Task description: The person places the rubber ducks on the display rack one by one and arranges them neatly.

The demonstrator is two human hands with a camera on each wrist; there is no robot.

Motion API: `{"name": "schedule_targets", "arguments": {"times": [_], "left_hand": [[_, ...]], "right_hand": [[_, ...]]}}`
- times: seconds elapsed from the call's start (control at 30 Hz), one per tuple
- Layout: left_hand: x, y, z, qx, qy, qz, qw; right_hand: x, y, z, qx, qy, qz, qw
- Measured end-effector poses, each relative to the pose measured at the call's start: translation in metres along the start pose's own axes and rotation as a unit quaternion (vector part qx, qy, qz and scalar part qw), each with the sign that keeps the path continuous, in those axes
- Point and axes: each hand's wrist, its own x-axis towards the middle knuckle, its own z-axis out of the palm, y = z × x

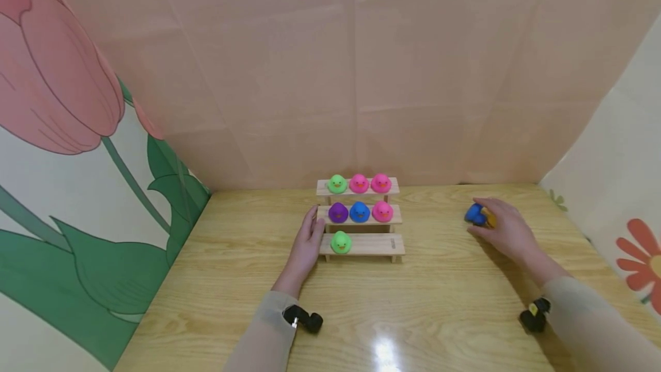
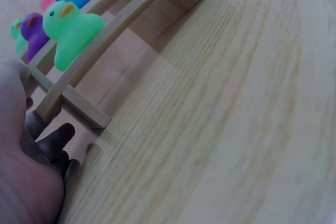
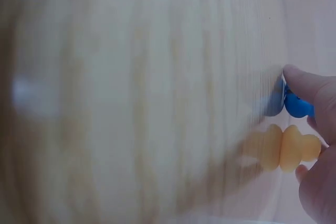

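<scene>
A three-tier wooden display stand (image 1: 369, 244) holds small rubber ducks. My left hand (image 1: 306, 245) grips its left end, with the fingers (image 2: 59, 139) curled below the lowest shelf's end in the left wrist view. A green duck (image 1: 341, 242) sits at the left of that shelf. At the right of the table, my right hand (image 1: 508, 231) reaches over a blue duck (image 1: 475, 214) and a yellow-orange duck (image 1: 489, 219). Its thumb and forefinger are spread around them, fingertips close beside the blue duck (image 3: 299, 104). Both ducks stand on the tabletop.
Purple (image 1: 338, 212), blue (image 1: 360, 212) and pink (image 1: 383, 211) ducks line the middle shelf. On the top shelf sit a green duck (image 1: 337, 183) and two pink ducks (image 1: 370, 183). A pinkish backdrop (image 1: 361, 73) rises behind the wood-grain table (image 1: 439, 303).
</scene>
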Motion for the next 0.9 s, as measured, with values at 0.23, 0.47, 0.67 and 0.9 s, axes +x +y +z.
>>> {"name": "schedule_targets", "arguments": {"times": [0.23,0.47,0.67,0.9], "left_hand": [[0.0008,-0.0005,0.0005,-0.005,-0.006,-0.002,1.0],[-0.0001,0.0015,0.0002,-0.001,-0.005,-0.01,0.9999],[-0.0003,0.0002,0.0002,0.002,-0.005,-0.005,1.0],[0.0002,-0.0003,-0.0001,0.004,-0.006,-0.004,1.0]], "right_hand": [[0.0009,0.0017,0.0015,-0.006,-0.003,0.002,1.0],[0.0028,0.0018,0.0033,-0.013,0.002,0.008,1.0],[0.0039,0.0002,0.0044,-0.018,0.009,0.009,1.0],[0.0041,0.0014,0.0052,-0.018,0.008,0.012,1.0]]}}
